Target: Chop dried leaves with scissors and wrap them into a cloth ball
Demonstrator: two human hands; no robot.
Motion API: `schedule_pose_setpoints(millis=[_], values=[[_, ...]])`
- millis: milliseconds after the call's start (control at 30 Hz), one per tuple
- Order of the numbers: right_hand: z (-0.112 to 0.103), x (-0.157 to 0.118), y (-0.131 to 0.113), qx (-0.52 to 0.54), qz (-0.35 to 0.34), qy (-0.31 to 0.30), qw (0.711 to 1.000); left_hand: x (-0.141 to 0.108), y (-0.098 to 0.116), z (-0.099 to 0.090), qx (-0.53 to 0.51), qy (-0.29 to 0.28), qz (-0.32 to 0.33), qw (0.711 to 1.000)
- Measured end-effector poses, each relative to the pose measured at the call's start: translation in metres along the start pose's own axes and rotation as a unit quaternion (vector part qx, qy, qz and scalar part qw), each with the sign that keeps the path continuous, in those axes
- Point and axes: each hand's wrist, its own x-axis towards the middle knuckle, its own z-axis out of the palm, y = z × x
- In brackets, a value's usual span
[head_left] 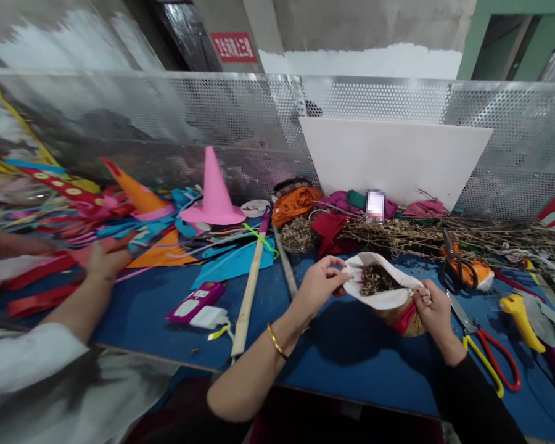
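The left hand's [318,287] fingers pinched the rim of a bag [383,300]; the right hand's [437,316] grasped its other side. It gaped above the desk [346,370], toward the near edge, dried leaves [375,279] inside. Scissors [476,328] lay just right; twigs [416,237] lined the far edge.

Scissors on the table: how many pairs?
2: red-and-yellow scissors beside the right hand; black-handled scissors farther back, near the dry stems. Others may be hidden under the clutter.
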Motion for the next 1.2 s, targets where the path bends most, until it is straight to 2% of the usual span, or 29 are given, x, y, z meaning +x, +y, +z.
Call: schedule_pose_setpoints(millis=[133, 233, 367, 500, 567, 600, 700, 767, 833, 933, 1200], values=[[0.0, -0.001, -0.002, 0.016, -0.008, -0.014, 1.0, -0.001, 0.021, -0.018, 0.076, -0.011, -0.009, 0.997], [0.0, -0.002, -0.002, 0.034, -0.015, -0.018, 0.999, 0.001, 0.027, -0.028, 0.079, -0.034, -0.029, 0.996], [0.001, -0.004, -0.004, 0.045, -0.051, -0.023, 0.997, 0.003, 0.023, -0.037, 0.078, -0.048, -0.038, 0.995], [0.001, -0.004, -0.01, 0.039, -0.083, -0.048, 0.995, 0.006, 0.011, -0.042, 0.173, -0.073, -0.003, 0.982], [0.0, -0.003, -0.012, 0.034, -0.091, -0.065, 0.993, 0.006, 0.005, -0.041, 0.264, -0.076, 0.038, 0.961], [0.0, -0.003, -0.013, 0.033, -0.094, -0.071, 0.992, 0.006, 0.002, -0.039, 0.308, -0.057, 0.064, 0.948], [-0.001, -0.003, -0.014, 0.03, -0.099, -0.071, 0.992, 0.0, -0.007, -0.028, 0.377, 0.056, 0.169, 0.909], [-0.001, -0.003, -0.013, 0.026, -0.098, -0.071, 0.992, -0.005, -0.01, -0.018, 0.373, 0.09, 0.254, 0.888], [-0.001, -0.004, -0.012, 0.023, -0.094, -0.075, 0.993, -0.009, -0.011, -0.011, 0.376, 0.057, 0.326, 0.865], [-0.001, -0.004, -0.012, 0.025, -0.091, -0.081, 0.992, -0.009, -0.008, -0.009, 0.412, -0.018, 0.385, 0.825], [-0.002, -0.003, -0.013, 0.025, -0.107, -0.08, 0.991, 0.011, 0.0, -0.018, 0.49, -0.105, 0.41, 0.762]])
